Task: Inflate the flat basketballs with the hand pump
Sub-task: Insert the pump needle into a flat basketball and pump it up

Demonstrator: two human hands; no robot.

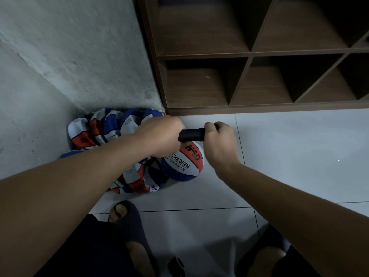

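Head view: the black hand pump point(192, 134) is being held level above the tiled floor point(289, 152), its long axis running left to right, with the left hand point(159, 134) curled round one end and the right hand point(218, 140) wrapped round the other, so that both ends are being hidden and its nozzle cannot be made out. Just beneath it a rounded red, white and blue basketball point(184, 163) is being partly covered by the left hand, while crumpled flat basketballs point(103, 128) are being crossed and partly hidden by the left forearm, beside the wooden shelf point(249, 53).
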